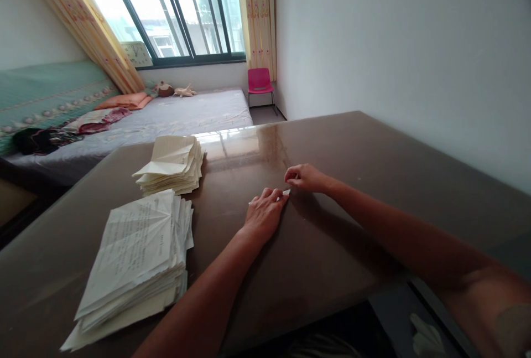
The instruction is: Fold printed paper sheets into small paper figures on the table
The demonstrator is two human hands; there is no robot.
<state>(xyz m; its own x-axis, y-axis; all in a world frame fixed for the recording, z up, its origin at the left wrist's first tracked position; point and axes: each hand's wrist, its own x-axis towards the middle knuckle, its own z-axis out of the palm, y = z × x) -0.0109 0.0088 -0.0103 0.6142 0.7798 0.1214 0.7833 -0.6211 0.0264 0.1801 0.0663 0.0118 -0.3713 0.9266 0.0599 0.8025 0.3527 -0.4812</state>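
On the brown tabletop (323, 242), my left hand (264, 213) presses its curled fingers over a narrow strip of folded white paper (286, 192). Only the strip's ends and a bit between the fingers show; the rest is under the hand. Just beyond the strip's right end is my right hand (306, 177), its fingers bent together in a pinch. Whether anything is between those fingertips I cannot make out. To the left lie a stack of creased printed sheets (128, 242) and, behind it, a stack of cream folded papers (172, 164).
A bed (199, 109) with an orange pillow (124, 100) and soft toys (166, 89) stands past the table's far left edge. A pink chair (260, 81) is by the window. The white wall (394, 59) borders the table's right side.
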